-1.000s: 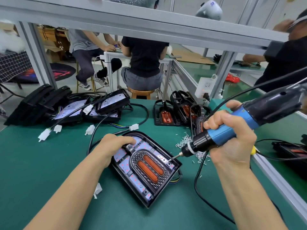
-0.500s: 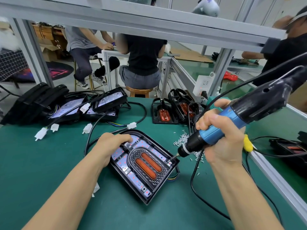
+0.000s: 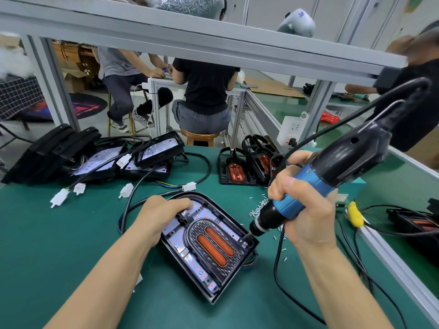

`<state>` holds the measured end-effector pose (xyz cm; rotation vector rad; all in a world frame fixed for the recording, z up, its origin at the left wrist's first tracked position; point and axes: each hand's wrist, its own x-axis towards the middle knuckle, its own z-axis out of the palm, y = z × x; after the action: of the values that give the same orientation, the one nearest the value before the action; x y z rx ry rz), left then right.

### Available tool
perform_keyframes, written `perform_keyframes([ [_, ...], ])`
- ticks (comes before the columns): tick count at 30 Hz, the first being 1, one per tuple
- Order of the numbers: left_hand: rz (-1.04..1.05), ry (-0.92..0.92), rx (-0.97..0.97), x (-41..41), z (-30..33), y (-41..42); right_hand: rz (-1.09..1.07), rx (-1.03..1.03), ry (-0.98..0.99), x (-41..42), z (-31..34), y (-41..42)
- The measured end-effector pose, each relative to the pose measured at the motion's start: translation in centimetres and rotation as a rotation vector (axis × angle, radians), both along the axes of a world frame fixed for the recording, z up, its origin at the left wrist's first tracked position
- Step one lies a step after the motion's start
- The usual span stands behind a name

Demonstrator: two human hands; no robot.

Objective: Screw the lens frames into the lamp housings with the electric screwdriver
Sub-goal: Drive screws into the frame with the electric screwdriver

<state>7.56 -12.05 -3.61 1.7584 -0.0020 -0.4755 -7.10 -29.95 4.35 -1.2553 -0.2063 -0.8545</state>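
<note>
A black lamp housing [image 3: 228, 288] lies flat on the green table in front of me. Inside it sits a lens frame [image 3: 215, 243] with two orange oblong lenses over a white LED board. My left hand [image 3: 159, 214] rests on the housing's upper left corner, fingers bent over the frame's top tab. My right hand [image 3: 306, 210] grips the blue and black electric screwdriver [image 3: 332, 172]. Its bit touches a screw point at the housing's right edge, near the frame's upper right corner.
Loose screws [image 3: 260, 207] lie scattered right of the housing. Several open housings with cables and white connectors [image 3: 123, 160] are stacked at back left. Finished lamps [image 3: 247, 165] stand at back centre. The screwdriver's cord [image 3: 282, 276] loops at right, near the aluminium rail [image 3: 392, 257]. People work beyond.
The screwdriver has tilted steeper and its bit has come down onto the screw point at the housing's right edge. My left hand stays on the housing's corner.
</note>
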Motion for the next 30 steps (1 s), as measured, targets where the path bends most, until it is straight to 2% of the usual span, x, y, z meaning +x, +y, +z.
perform_keyframes([
  [19,0.005,-0.051,0.092,0.3,-1.1,0.3,0.046,-0.123,0.014,0.5,0.3,0.4],
  [30,-0.054,-0.008,0.121,0.7,-0.9,0.0,0.242,-0.241,0.028,1.5,0.2,0.5],
])
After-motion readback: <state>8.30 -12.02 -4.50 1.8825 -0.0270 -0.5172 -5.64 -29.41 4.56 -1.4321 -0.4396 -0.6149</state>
